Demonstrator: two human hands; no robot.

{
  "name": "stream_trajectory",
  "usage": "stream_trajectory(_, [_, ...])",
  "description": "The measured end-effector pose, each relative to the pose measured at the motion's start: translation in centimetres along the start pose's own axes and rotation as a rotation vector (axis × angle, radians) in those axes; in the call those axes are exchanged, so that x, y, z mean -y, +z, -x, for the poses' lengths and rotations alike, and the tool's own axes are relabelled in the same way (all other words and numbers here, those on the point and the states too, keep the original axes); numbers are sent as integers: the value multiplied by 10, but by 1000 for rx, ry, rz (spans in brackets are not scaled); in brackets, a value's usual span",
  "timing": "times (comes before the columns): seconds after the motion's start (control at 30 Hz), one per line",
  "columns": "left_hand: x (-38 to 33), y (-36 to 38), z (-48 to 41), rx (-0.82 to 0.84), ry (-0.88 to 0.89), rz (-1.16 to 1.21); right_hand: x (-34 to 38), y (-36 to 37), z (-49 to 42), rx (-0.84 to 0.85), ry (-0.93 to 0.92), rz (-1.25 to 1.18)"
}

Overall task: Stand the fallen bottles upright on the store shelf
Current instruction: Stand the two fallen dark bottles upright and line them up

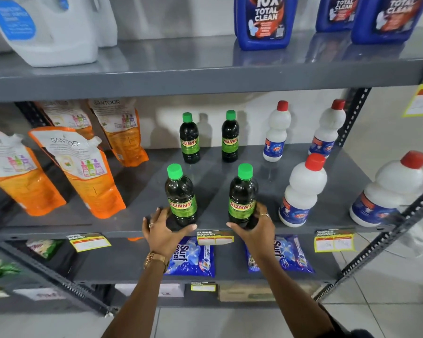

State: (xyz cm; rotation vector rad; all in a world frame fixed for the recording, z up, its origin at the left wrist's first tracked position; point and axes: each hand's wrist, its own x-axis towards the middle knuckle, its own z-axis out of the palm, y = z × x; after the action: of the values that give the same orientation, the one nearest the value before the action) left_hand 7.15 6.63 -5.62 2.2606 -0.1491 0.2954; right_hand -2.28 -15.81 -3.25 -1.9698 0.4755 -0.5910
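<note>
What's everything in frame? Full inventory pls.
Sunny bottles: 4, dark with green caps, middle shelf centre, all upright
Bleach bottles: 4, white with red caps, middle shelf right
Santoor pouches: 4, orange and white, middle shelf left, leaning
Total Clean jugs: 3, blue, top shelf right
White jugs: at least 2, top shelf left
Surf packets: 2, blue, lower shelf
Price tags: yellow, on shelf edges
Left hand: around base of front-left Sunny bottle
Right hand: around base of front-right Sunny bottle

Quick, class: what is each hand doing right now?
Left hand: closed around the base of the front left dark bottle.
Right hand: closed around the base of the front right dark bottle.
</note>
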Motion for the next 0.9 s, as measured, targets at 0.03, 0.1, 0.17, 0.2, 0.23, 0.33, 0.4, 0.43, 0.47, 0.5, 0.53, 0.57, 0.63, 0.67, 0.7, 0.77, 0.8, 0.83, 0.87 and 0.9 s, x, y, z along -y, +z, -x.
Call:
stream_trajectory(0.03, [-1,-1,0,-20,-2,-13,0,2,-1,1,-9,-1])
stream_trajectory(0.1, [-9,23,21,-34,-25,-24,-25,-11,1,18,6,32])
stream_trajectory(0.17, [-10,21,23,-56,-18,3,-29,-10,1,11,16,37])
stream_trajectory(0.2, [-11,20,20,-70,-11,9,-28,-10,1,12,24,33])
stream_trajectory(0.23, [-10,19,16,-76,-8,7,-26,-9,0,15,26,27])
stream_trajectory(0.33, [-14,16,11,-68,-11,24,-25,-8,-4,33,38,9])
stream_trajectory(0.4, [-17,14,14,-60,-24,37,-26,-12,0,64,25,-18])
stream_trajectory(0.43, [-16,14,15,-52,-26,40,-25,-17,4,67,22,-37])
stream_trajectory(0.47, [-16,13,15,-46,-21,44,-27,-23,10,44,20,-46])
stream_trajectory(0.5, [-15,13,17,-41,-23,56,-30,-32,17,-2,17,-52])
stream_trajectory(0.53, [-16,13,19,-49,-26,82,-32,-43,26,-79,18,-59])
stream_trajectory(0.57, [-19,15,23,-68,-41,108,-34,-54,34,-171,19,-72])
stream_trajectory(0.63, [-31,19,43,-154,-74,96,-41,-76,36,-357,43,-83])
stream_trajectory(0.67, [-41,23,58,-208,-77,72,-47,-85,30,-398,73,-69])
stream_trajectory(0.7, [-53,28,75,-241,-60,56,-51,-94,21,-375,96,-41])
stream_trajectory(0.77, [-75,42,104,-220,23,76,-55,-102,-3,-231,88,-15])
stream_trajectory(0.8, [-87,50,115,-179,61,98,-57,-105,-12,-163,83,-25])
stream_trajectory(0.83, [-99,59,122,-138,80,120,-60,-108,-19,-120,86,-17])
stream_trajectory(0.87, [-110,66,124,-101,91,142,-62,-110,-23,-99,84,-6])
stream_trajectory(0.9, [-121,72,124,-69,98,163,-64,-112,-25,-91,81,-7])
